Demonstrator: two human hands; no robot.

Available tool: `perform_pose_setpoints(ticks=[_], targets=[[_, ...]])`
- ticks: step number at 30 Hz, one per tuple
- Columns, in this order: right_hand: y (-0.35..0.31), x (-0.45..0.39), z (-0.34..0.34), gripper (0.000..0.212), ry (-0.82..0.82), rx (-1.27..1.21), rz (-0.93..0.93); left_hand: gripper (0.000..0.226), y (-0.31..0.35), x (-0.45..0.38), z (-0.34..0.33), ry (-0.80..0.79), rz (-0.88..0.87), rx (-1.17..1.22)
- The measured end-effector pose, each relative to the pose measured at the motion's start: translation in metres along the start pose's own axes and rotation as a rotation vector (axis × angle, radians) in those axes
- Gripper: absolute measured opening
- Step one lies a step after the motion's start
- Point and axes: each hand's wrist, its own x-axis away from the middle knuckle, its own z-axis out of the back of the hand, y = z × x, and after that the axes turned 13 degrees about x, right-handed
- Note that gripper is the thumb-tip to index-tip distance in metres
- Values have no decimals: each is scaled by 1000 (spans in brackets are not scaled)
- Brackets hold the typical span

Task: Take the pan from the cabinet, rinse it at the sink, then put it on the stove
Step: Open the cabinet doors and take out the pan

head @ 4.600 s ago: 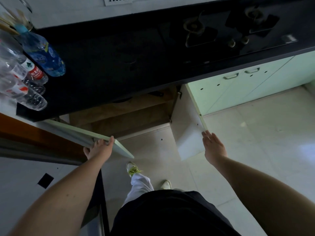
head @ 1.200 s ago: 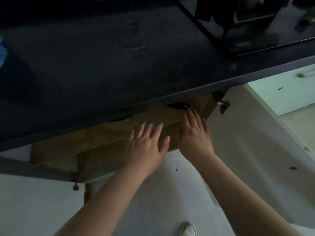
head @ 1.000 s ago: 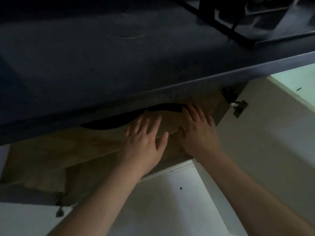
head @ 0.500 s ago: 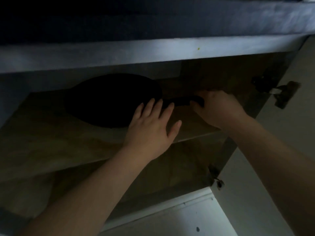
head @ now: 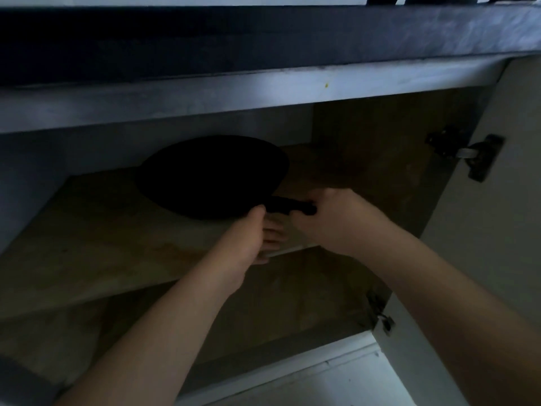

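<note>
head view: the camera looks into an open cabinet [head: 366,171] under a dark countertop [head: 263,33]. a black pan [head: 210,177] lies flat on the upper wooden shelf [head: 96,230] inside the cabinet, round body toward the back left, its black handle [head: 288,207] pointing to the right toward the shelf's front edge. the interior is dim, so the pan reads only as a dark shape and its rim cannot be told from its base.

the right hand [head: 336,221] reaches in from the lower right, fingers curled round the end of the handle and grasping it. the left hand [head: 251,235] comes in from the lower left and sits just below the place where the handle joins the pan, its thumb edge touching the pan's near rim; its fingers are extended, pointing right under the handle, released rather than clenched, and it is hard to tell whether they press up on the pan or lie on the shelf.

the pale cabinet door [head: 512,230] stands open at the right, with a metal hinge [head: 474,155] near its top and a second hinge [head: 380,316] lower down. below the shelf is a lower compartment with a wooden floor [head: 278,303], and a strip of white floor tile [head: 322,382] shows at the bottom.
</note>
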Motion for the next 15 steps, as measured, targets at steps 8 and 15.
perform_pose_setpoints(ticks=[8,15], targets=[[-12,27,-33,36,-559,-1073,-238,70,-25,-16,15,-205,225,579],[-37,64,-69,19,-804,-1637,-344,26,-41,-8,17,-209,325,803]])
